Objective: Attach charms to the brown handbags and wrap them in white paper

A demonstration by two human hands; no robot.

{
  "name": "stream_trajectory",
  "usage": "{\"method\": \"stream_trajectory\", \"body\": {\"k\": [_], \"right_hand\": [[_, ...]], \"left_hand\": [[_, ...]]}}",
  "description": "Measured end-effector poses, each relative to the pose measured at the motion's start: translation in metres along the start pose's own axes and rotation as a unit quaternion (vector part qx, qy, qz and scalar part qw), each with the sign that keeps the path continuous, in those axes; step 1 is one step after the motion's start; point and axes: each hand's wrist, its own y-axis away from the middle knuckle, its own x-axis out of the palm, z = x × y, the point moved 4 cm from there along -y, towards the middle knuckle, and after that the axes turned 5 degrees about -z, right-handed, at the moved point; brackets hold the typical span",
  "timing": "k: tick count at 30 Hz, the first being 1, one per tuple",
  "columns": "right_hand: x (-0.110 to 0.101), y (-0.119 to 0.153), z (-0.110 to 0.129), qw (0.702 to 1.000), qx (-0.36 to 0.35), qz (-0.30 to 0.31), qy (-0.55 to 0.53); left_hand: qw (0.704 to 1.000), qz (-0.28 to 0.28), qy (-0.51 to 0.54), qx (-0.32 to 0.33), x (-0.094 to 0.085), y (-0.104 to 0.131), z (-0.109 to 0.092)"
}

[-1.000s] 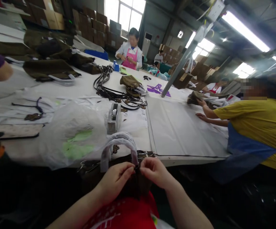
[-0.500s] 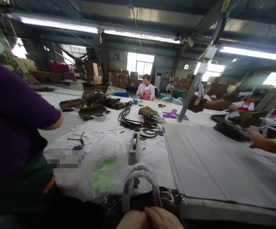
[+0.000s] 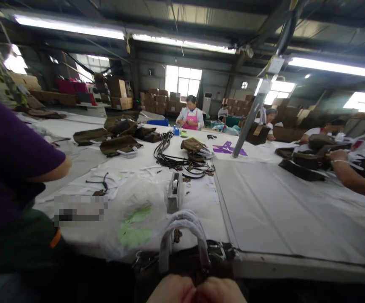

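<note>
Currently left hand [image 3: 171, 289] and right hand [image 3: 221, 290] sit low, side by side, nearly meeting at the bottom of view, just below the wrapped handles [image 3: 185, 215] of 1 dark bag [image 3: 184, 266] at the near edge of the bench [image 3: 273, 219]. Forearms cut off. Fingertips hidden; cannot tell whether either hand grips anything. Bag's body mostly in shadow, lower part hard to make out.
</note>
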Motion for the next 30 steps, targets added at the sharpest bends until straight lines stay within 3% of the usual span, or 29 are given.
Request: {"method": "stream_trajectory", "body": {"k": [2,5,8,10,15,17,19,21,24,27,30], "right_hand": [[-0.023,0.008,0.013,0.998,0.064,-0.01,-0.005],[-0.052,0.017,0.017,0.995,0.08,-0.022,-0.05],[-0.053,0.025,-0.001,0.973,0.142,-0.024,-0.179],[-0.036,0.033,-0.012,0.927,0.212,-0.003,-0.31],[0.011,0.045,-0.016,0.736,0.353,0.021,-0.578],[0.022,0.047,-0.01,0.689,0.373,0.032,-0.621],[0.029,0.051,0.002,0.668,0.37,0.062,-0.643],[0.03,0.055,0.014,0.675,0.345,0.098,-0.645],[0.021,0.057,0.028,0.734,0.283,0.139,-0.601],[0.006,0.055,0.036,0.778,0.201,0.193,-0.562],[-0.004,0.053,0.039,0.784,0.136,0.23,-0.56]], "left_hand": [[0.999,-0.04,0.027,-0.003,-0.006,0.009,-0.016],[0.991,-0.046,0.125,-0.003,-0.015,0.015,-0.027],[0.987,-0.028,0.158,-0.022,-0.013,0.01,-0.022],[0.987,-0.015,0.161,-0.023,-0.007,0.007,-0.02],[0.991,-0.054,0.119,-0.039,0.0,0.002,-0.018],[0.99,-0.073,0.115,-0.038,0.001,0.0,-0.018],[0.986,-0.106,0.121,-0.033,0.0,-0.003,-0.017],[0.98,-0.161,0.114,-0.033,-0.003,-0.004,-0.016],[0.974,-0.214,0.073,-0.035,-0.006,-0.004,-0.015],[0.981,-0.186,0.023,-0.039,-0.004,-0.006,-0.019],[0.985,-0.163,-0.013,-0.054,0.0,-0.01,-0.024]]}}
